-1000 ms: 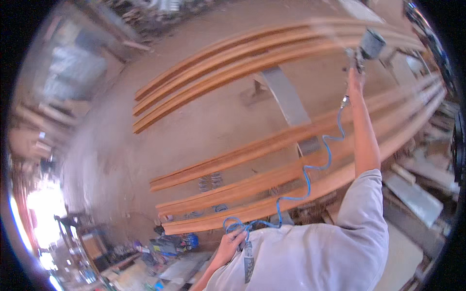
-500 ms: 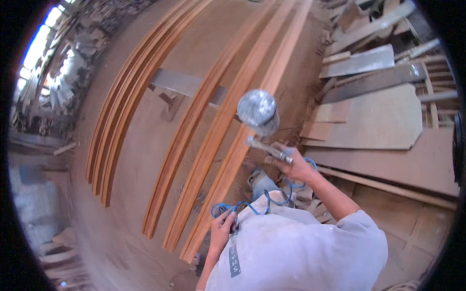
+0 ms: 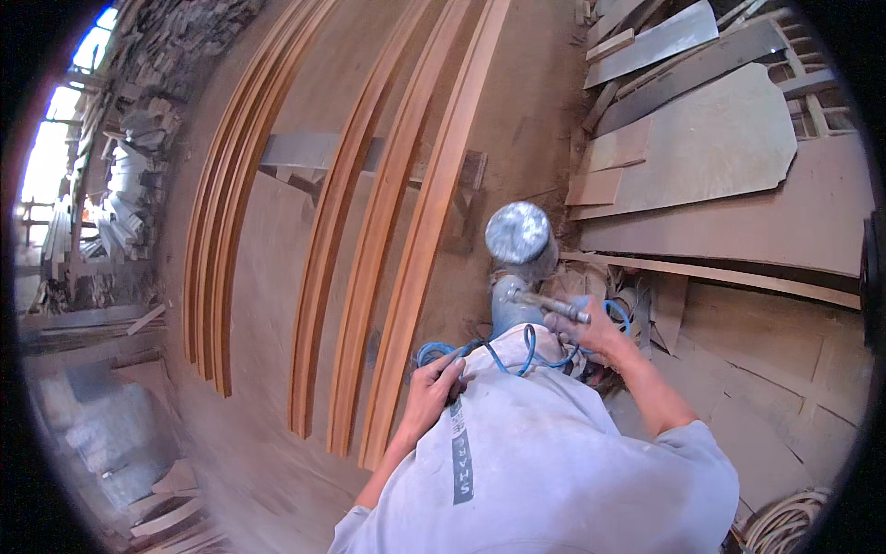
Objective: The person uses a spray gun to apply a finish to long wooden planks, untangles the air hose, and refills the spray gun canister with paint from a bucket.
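Observation:
My right hand grips a spray gun with a metal cup, held out above my legs, right of the wooden boards. My left hand is closed on loops of blue hose in front of my shirt. Three long reddish-brown profiled boards lie side by side just left of the gun. A second group of similar boards lies farther left. A grey plank crosses beneath both groups.
Loose panels and offcuts pile along the right side. A cream coiled hose lies at lower right. A dense scrap wood pile lines the upper left beside a bright opening. Hazy grey material sits at lower left.
The view has swung round toward the right-hand panels. My right hand and spray gun have come from outstretched over the boards to lower, nearer my body, right of the boards.

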`<state>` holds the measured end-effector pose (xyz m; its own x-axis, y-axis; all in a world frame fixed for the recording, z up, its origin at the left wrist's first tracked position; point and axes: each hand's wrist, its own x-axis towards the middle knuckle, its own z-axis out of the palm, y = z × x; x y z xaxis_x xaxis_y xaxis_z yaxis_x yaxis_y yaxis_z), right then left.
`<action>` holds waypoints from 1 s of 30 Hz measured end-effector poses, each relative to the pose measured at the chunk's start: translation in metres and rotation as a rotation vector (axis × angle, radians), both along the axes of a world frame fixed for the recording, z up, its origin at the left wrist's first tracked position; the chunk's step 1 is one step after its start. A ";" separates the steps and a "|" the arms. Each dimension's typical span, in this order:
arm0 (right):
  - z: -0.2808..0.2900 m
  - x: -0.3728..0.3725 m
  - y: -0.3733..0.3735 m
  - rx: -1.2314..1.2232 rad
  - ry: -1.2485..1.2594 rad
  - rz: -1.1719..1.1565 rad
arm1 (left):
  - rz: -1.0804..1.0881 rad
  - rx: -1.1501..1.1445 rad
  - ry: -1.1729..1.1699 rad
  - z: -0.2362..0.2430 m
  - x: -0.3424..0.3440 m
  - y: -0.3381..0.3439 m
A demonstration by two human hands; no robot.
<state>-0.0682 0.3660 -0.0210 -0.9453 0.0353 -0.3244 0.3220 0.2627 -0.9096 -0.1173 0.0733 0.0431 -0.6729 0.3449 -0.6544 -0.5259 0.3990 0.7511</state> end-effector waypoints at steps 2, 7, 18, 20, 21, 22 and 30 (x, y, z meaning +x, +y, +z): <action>0.012 -0.010 0.018 0.096 -0.041 -0.071 | -0.017 0.019 0.007 -0.003 -0.005 0.007; 0.029 -0.064 0.076 0.102 0.025 -0.296 | -0.055 0.044 0.055 -0.019 -0.037 0.042; -0.001 -0.244 0.251 0.061 0.140 -0.429 | -0.148 0.088 0.039 -0.054 -0.187 0.204; 0.002 -0.287 0.288 0.071 0.157 -0.437 | -0.133 0.086 -0.009 -0.063 -0.219 0.242; 0.005 -0.309 0.306 0.079 0.157 -0.436 | -0.141 0.092 -0.053 -0.062 -0.232 0.260; 0.010 -0.332 0.328 0.099 0.177 -0.433 | -0.148 0.113 -0.078 -0.063 -0.247 0.280; -0.012 -0.481 0.468 0.058 0.292 -0.640 | -0.058 0.094 -0.123 -0.059 -0.296 0.346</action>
